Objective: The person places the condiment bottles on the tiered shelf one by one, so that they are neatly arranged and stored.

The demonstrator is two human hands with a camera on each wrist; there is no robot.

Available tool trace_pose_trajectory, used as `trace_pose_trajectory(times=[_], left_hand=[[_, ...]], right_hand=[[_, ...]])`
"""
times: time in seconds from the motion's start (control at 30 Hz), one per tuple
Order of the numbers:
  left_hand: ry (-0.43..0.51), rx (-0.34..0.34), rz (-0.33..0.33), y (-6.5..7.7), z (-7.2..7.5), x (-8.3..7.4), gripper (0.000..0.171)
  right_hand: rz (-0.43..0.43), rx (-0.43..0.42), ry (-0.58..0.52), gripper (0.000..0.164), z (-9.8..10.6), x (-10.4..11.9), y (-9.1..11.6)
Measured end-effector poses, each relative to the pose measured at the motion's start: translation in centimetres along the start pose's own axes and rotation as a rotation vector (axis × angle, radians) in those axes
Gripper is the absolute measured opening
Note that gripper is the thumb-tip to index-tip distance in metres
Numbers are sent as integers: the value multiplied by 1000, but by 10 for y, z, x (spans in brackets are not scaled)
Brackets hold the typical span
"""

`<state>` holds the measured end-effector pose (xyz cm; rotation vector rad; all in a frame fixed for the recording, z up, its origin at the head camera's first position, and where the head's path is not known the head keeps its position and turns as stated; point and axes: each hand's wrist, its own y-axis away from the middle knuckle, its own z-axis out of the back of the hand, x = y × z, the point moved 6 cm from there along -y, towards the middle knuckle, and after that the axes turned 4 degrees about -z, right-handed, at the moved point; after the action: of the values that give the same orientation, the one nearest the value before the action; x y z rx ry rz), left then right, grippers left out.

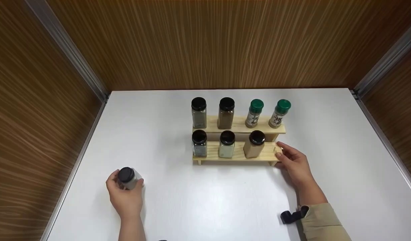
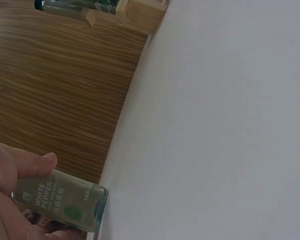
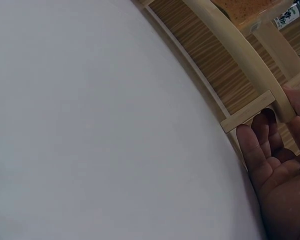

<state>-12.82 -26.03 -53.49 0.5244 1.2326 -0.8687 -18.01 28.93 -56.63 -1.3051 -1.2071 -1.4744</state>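
On the left, my left hand (image 1: 125,198) grips a black-capped jar of white pepper (image 1: 131,180) between thumb and fingers. Its label (image 2: 52,200) faces the left wrist camera, and the jar's base is right at the tabletop. My right hand (image 1: 296,165) holds the right end of a two-step wooden spice rack (image 1: 238,155), thumb on top of the lower shelf. In the right wrist view, fingers (image 3: 252,145) curl beside the rack's leg (image 3: 250,111).
Three black-capped jars, including a brownish one (image 1: 254,145), stand on the lower shelf. Behind them, the upper shelf bears two black-capped jars (image 1: 226,113) and two green-capped bottles (image 1: 253,113). Wood-grain panels (image 1: 225,43) enclose the white table (image 1: 205,201) at the back and sides.
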Motion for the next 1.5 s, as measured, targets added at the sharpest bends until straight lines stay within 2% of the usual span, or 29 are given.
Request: trace_pose_trajectory(times=[0.2,0.33,0.57,0.77,0.93,1.1,1.27,1.5], left_hand=[[85,-65,-15,2,0,0,75],[127,-93,-57,5,0,-4,74],[121,-110,-226,13,-1,-24,75],[198,-130,-360,21,-6,-42,79],[200,-118,-431,28,-14,-56,81],[149,-65,-493,34,-23,-67,82],[153,-32,-571,37,-32,-80,78],[185,-6,-618,44,-43,-102,76]], right_hand=[[3,-18,-15,49,0,-1,0],[-7,-16,-10,51,0,-1,0],[-23,5,-6,53,0,1,1],[-29,0,-9,52,0,0,1],[-33,-5,15,51,0,0,1],[-22,-10,19,50,0,1,1],[-17,-14,-2,49,0,2,2],[-25,12,32,49,0,0,1]])
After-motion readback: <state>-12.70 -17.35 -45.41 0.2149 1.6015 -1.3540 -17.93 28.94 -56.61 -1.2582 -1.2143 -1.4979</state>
